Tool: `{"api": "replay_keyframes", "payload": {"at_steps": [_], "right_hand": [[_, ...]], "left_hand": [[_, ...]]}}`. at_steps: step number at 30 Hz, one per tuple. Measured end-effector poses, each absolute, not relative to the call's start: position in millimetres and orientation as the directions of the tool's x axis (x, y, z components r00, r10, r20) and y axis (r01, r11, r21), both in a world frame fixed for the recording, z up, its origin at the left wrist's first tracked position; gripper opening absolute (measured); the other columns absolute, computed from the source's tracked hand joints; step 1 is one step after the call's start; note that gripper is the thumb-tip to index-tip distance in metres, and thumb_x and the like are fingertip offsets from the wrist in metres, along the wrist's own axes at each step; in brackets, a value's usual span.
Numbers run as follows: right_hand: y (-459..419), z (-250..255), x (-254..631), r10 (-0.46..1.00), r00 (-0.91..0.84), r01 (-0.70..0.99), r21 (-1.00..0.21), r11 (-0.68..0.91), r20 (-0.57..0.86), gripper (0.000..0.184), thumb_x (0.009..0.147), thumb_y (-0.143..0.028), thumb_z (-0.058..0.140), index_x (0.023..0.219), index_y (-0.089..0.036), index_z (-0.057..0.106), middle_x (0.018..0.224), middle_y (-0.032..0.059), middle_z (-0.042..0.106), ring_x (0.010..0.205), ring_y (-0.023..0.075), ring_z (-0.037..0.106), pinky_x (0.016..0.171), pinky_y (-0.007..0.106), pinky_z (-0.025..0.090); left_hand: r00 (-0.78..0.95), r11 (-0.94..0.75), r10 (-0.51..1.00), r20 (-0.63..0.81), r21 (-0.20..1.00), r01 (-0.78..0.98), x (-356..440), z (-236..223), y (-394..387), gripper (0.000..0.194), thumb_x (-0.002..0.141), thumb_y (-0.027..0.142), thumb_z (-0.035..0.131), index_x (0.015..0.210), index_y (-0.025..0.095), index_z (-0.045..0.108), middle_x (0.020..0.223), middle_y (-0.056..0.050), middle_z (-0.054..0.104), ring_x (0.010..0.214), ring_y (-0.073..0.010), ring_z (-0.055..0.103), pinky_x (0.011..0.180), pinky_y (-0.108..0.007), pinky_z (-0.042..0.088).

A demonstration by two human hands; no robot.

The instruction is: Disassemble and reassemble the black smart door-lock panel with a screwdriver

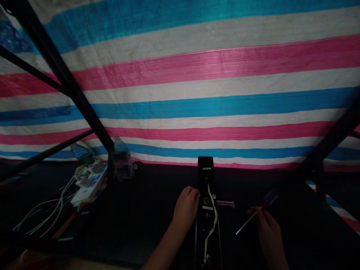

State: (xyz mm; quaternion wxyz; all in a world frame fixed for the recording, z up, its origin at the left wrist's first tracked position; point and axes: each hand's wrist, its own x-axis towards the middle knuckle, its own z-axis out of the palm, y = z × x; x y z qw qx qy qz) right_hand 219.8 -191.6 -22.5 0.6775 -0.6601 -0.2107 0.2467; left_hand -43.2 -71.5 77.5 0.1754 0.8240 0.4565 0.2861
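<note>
A long, narrow black device (207, 221) lies lengthwise in front of me, with a white cable (215, 215) running down its face and small pale labels on it. My left hand (187, 206) is closed at its left edge, fingers curled against the side; the fingertips are partly hidden. Off to the right, my right hand (266, 225) grips a screwdriver (245, 224) by the shaft, close to the clear and reddish handle. Its metal tip points down and left, apart from the device. Between device and right hand lies a slim pinkish object (225, 204), too dark to name.
A white power strip (87, 191) with plugs and tangled white cables (60, 204) is on the left. Two plastic bottles, one greenish (83, 153) and one partly blurred (119, 144), stand near a black frame bar (81, 108). A striped tarp (197, 82) hangs behind the dark tabletop (146, 221).
</note>
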Motion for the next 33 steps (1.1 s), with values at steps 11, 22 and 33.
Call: {"api": "replay_keyframes", "payload": {"at_steps": [11,22,33], "right_hand": [[-193,-13,215,0.622,0.776,-0.105,-0.994,-0.042,-0.109,0.054,0.072,-0.063,0.072,0.094,-0.014,0.073,0.081,0.0070,0.074,0.076,0.0225,0.066,0.069,0.032,0.053],[-194,-15,217,0.620,0.780,-0.061,-0.997,-0.056,-0.082,0.053,0.071,-0.062,0.072,0.093,-0.014,0.073,0.081,0.0075,0.075,0.077,0.0245,0.068,0.069,0.033,0.054],[-192,-24,222,0.629,0.776,0.017,-0.994,-0.104,-0.053,0.054,0.074,-0.065,0.067,0.092,-0.015,0.073,0.082,0.0073,0.075,0.080,0.0252,0.069,0.073,0.034,0.054]], "left_hand": [[0.366,-0.476,0.880,0.304,0.552,0.685,-35,72,-73,0.014,0.093,0.016,0.050,0.084,0.021,0.059,0.085,-0.004,0.063,0.084,-0.0228,0.061,0.077,-0.034,0.047],[0.315,-0.443,0.896,0.312,0.674,0.591,-40,65,-68,0.010,0.086,0.017,0.053,0.082,0.020,0.062,0.082,-0.004,0.066,0.077,-0.0205,0.064,0.070,-0.031,0.048],[0.308,-0.440,0.895,0.322,0.752,0.491,-46,66,-66,0.012,0.082,0.015,0.056,0.079,0.019,0.067,0.078,-0.002,0.068,0.072,-0.0173,0.064,0.067,-0.027,0.048]]}}
